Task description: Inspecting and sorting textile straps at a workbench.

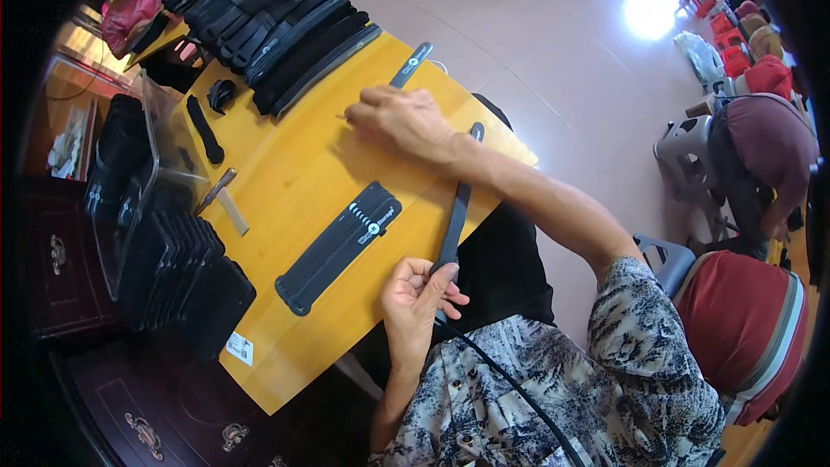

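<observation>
My left hand (413,298) is at the table's near edge, thumb and fingers closed round the lower end of a long black strap (455,218). The strap runs up past the edge, behind my right forearm, and its rounded tip shows beyond it. My right hand (402,121) is over the far part of the table with its fingers curled; what they hold, if anything, is hidden. Right behind it another black strap (411,65) with a pale printed mark sticks out. A flat stack of black straps (337,249) with white print lies left of my left hand.
Thick piles of black straps (268,26) cover the table's far end. At the left are a clear plastic bin (160,147), stacked black pieces (177,268), a loose short strap (205,131) and a wooden-handled tool (216,192). A person (765,151) bends over at the right.
</observation>
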{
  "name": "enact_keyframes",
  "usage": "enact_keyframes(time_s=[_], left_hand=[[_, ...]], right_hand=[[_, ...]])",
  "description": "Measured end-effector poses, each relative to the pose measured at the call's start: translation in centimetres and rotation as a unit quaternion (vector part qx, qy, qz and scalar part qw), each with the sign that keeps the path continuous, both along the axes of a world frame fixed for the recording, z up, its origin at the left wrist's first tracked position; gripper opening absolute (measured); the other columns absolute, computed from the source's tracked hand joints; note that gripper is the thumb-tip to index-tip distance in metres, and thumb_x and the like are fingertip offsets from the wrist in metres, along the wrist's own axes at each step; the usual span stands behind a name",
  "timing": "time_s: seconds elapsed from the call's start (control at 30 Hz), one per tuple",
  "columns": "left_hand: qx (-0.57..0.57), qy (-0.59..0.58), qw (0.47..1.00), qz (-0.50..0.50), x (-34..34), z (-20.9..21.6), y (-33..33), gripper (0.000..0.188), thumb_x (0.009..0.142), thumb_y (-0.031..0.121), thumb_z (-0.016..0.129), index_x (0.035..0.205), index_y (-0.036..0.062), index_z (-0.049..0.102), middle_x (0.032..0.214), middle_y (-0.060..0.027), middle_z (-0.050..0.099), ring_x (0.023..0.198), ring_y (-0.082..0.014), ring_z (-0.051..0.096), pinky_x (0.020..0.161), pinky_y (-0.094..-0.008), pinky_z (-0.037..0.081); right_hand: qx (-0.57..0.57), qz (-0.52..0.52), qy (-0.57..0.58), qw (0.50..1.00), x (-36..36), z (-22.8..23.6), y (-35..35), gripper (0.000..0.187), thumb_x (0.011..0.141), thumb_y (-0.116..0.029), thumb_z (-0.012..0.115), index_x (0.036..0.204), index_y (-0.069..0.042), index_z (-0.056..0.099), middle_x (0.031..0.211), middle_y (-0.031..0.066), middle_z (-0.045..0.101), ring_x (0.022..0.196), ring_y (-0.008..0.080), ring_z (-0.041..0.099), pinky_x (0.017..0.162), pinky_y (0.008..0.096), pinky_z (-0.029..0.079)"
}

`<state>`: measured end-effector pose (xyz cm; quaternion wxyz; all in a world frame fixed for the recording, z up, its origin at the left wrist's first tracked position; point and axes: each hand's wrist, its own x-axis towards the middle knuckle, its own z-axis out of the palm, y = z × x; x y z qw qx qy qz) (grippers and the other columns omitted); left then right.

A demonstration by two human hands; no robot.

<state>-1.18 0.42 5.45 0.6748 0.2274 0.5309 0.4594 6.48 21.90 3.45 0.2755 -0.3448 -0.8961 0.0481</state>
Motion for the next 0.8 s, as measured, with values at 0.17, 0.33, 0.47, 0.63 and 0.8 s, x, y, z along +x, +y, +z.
enact_keyframes(time_s=[0.17, 0.33, 0.47, 0.63, 0.8], left_hand=[[0.033, 0.019, 0.998, 0.052, 0.6, 0.1, -0.3, 0.018, 0.089, 0.012, 0.065, 0.087, -0.0003, 0.052, 0.069, -0.0108, 0.063, 0.056, -0.0172, 0.064, 0.046, -0.0225, 0.049], [0.056, 0.018, 0.997, 0.054, 0.9, 0.2, -0.5, 0.015, 0.093, 0.012, 0.058, 0.092, -0.0008, 0.05, 0.074, -0.0118, 0.062, 0.062, -0.0182, 0.065, 0.053, -0.0242, 0.052], [0.073, 0.026, 0.995, 0.067, 0.5, 0.0, -1.4, 0.013, 0.096, 0.012, 0.052, 0.096, -0.0002, 0.048, 0.078, -0.0124, 0.061, 0.068, -0.0199, 0.066, 0.058, -0.0264, 0.054], [0.072, 0.054, 0.993, 0.077, -0.2, -0.6, -1.8, 0.013, 0.094, 0.01, 0.056, 0.091, -0.0008, 0.05, 0.078, -0.0131, 0.065, 0.062, -0.0115, 0.06, 0.061, -0.0223, 0.05], [0.08, 0.034, 0.993, 0.082, -0.2, -0.8, -1.5, 0.012, 0.092, 0.009, 0.059, 0.092, -0.0002, 0.051, 0.083, -0.0103, 0.064, 0.068, -0.0112, 0.061, 0.064, -0.0214, 0.05]], right_hand=[[-0.037, -0.003, -0.054, 0.998, -3.0, -0.4, -0.1, 0.014, 0.081, -0.015, 0.057, 0.083, -0.004, 0.065, 0.09, 0.0111, 0.059, 0.088, 0.0272, 0.063, 0.068, 0.0376, 0.054], [-0.053, 0.018, -0.048, 0.997, -3.2, -0.7, 0.7, 0.017, 0.08, -0.019, 0.058, 0.083, -0.004, 0.066, 0.093, 0.0103, 0.058, 0.092, 0.0275, 0.061, 0.07, 0.0394, 0.053], [-0.057, 0.031, -0.055, 0.996, -3.2, -0.6, -0.3, 0.02, 0.079, -0.024, 0.061, 0.087, -0.007, 0.066, 0.093, 0.0083, 0.058, 0.095, 0.0279, 0.058, 0.07, 0.0404, 0.051], [-0.137, 0.05, 0.086, 0.985, 1.3, 3.3, -5.9, 0.02, 0.081, -0.02, 0.065, 0.092, -0.004, 0.062, 0.091, 0.0112, 0.058, 0.09, 0.03, 0.059, 0.068, 0.0419, 0.05], [-0.308, 0.019, 0.098, 0.946, 6.4, 5.0, -13.1, 0.015, 0.082, -0.014, 0.065, 0.095, -0.006, 0.063, 0.092, 0.011, 0.059, 0.077, 0.0287, 0.062, 0.064, 0.0363, 0.051]])
